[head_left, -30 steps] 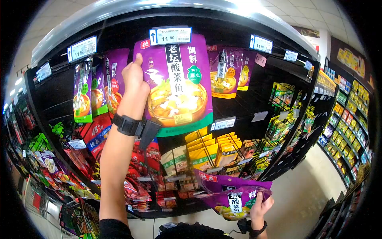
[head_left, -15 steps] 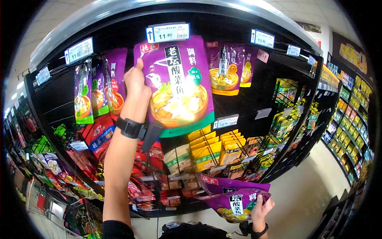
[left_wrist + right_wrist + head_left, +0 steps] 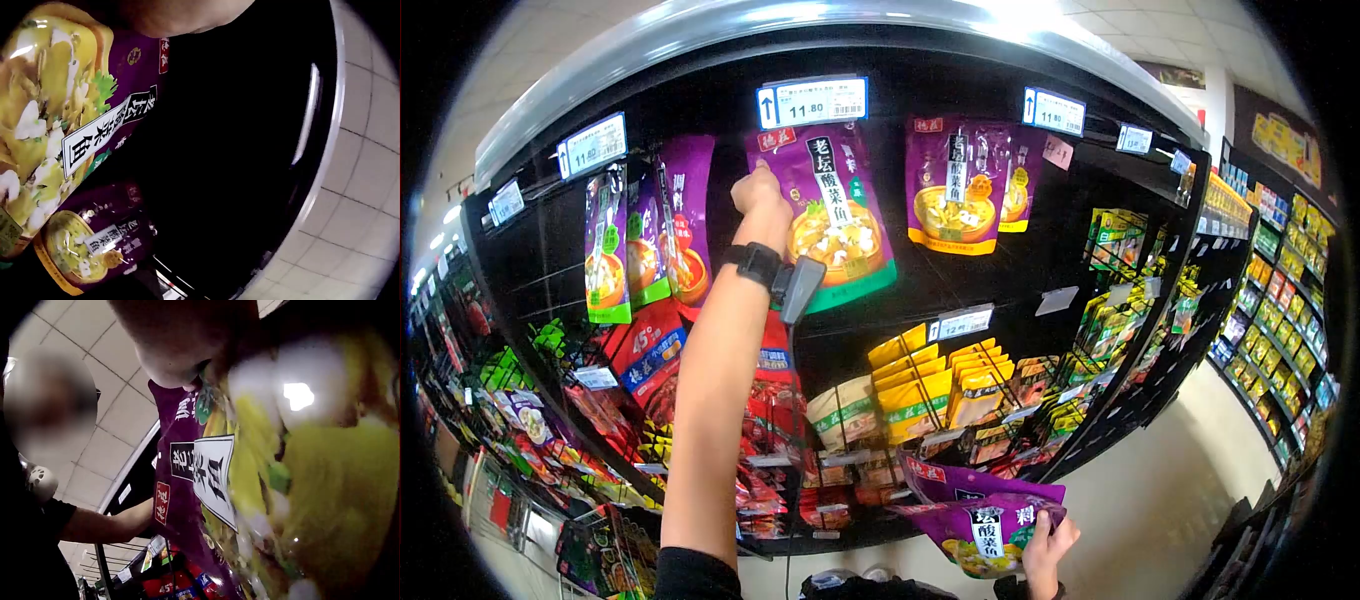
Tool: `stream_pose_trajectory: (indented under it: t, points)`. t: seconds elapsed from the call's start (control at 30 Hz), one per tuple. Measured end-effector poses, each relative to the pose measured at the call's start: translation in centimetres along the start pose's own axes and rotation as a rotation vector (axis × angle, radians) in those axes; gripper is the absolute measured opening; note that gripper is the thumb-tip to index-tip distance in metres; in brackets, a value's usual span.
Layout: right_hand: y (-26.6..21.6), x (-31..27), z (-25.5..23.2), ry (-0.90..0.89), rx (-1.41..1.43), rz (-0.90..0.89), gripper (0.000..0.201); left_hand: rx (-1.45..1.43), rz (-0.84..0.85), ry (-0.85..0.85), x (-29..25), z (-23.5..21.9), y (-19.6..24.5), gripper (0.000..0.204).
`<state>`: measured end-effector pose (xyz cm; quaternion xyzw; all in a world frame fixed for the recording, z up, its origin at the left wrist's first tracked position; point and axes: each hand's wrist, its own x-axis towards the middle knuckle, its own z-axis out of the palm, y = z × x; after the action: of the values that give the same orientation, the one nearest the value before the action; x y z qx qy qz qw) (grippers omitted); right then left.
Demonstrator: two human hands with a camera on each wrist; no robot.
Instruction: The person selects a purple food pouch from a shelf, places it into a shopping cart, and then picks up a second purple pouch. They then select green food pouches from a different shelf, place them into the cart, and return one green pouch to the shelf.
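My left hand [image 3: 762, 198] grips the left edge of a large purple pouch [image 3: 832, 220] with a green bottom, upright just below the middle price tag. In the left wrist view that pouch [image 3: 44, 119] fills the left side, with part of the hand [image 3: 187, 14] above it. Low at the front, my right hand [image 3: 1050, 548] holds purple pouches [image 3: 975, 520] by their right edge, thumb on the front one. The right wrist view shows a pouch [image 3: 178, 462] close up beneath the hand [image 3: 181, 350].
Smaller purple pouches [image 3: 952, 190] hang to the right and others [image 3: 685, 220] to the left. Below are yellow packets [image 3: 915, 400] and red bags [image 3: 650, 355]. Price tags [image 3: 812, 101] line the shelf edge; another shelf [image 3: 1280, 310] stands across the aisle.
My left hand has moved farther in toward the rack with its pouch, which looks smaller and sits below the price tag. The right hand has shifted slightly down and left with its pouches.
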<state>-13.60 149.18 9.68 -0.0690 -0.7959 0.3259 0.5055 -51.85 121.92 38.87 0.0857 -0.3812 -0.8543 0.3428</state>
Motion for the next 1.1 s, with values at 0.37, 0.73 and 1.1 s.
stream_pose_trajectory:
  t: [0.37,0.73,1.1]
  points:
    - [1.3,-0.4,-0.7,0.016,-0.049,0.161,0.008,0.484,0.226,-0.04,2.5,0.1,-3.8,0.059]
    - [-0.2,4.0,4.7,0.026,0.635,0.418,0.012,0.445,-0.52,-1.429,-22.6,-22.6,-5.8,0.049]
    - [-2.6,4.6,7.1,-0.031,0.855,0.655,0.018,0.369,-0.142,-1.292,-21.8,-23.6,-6.3,0.038]
